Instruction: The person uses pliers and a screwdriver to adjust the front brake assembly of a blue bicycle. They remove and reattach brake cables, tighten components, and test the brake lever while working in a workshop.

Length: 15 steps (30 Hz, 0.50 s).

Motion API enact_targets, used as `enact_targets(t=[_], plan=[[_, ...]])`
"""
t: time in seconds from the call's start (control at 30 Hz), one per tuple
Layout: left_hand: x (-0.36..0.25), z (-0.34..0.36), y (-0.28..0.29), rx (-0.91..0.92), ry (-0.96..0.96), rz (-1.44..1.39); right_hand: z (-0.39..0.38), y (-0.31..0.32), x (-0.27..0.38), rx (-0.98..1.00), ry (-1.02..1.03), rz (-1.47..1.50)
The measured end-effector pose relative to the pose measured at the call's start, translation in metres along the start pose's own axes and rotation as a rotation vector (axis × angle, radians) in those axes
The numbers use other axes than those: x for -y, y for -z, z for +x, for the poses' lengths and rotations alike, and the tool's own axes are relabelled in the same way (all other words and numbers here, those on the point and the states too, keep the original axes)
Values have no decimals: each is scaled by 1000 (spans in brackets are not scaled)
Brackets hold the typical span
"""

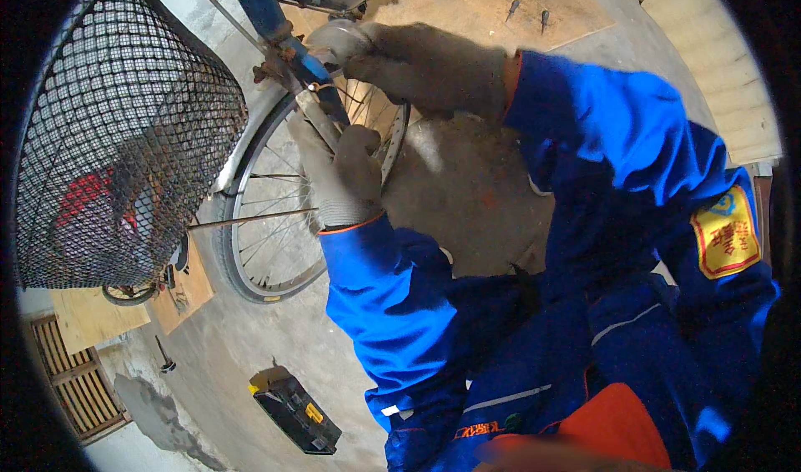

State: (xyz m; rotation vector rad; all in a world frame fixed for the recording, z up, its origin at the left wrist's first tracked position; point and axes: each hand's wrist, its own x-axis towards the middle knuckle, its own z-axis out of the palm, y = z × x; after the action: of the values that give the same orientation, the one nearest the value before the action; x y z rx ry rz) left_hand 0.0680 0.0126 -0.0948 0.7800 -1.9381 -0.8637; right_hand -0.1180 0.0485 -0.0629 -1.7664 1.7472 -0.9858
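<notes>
The front wheel [279, 213] of a blue bicycle stands before me. Its blue frame tube [265, 9] comes down from the top of the view. My left hand [349, 171], in a grey knitted glove, closes around a pale flat metal bar [317, 120] just under the blue tube, with the thumb up. My right hand [425, 65], in a darker, stained glove, reaches in from the right to the blue tube. Its fingers are bent beside a rounded greyish part [338, 41], and what they grip is hidden. A thin cable runs down to the wheel.
A black mesh basket [133, 138] fills the left, with red things showing through it. On the floor lie a black-and-yellow toolbox [297, 411] and a small dark tool [165, 359]. Two small dark tools [545, 21] rest on a wooden board [467, 13] at the back.
</notes>
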Motion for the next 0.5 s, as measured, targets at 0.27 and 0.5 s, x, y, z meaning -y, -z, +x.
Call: enact_targets(t=[0.27,0.5], plan=[[-14,5,-3,-58,19,-141,13,62,72,337,-271,127],[-14,3,-7,-65,342,-590,27,79,76,451,-408,243]])
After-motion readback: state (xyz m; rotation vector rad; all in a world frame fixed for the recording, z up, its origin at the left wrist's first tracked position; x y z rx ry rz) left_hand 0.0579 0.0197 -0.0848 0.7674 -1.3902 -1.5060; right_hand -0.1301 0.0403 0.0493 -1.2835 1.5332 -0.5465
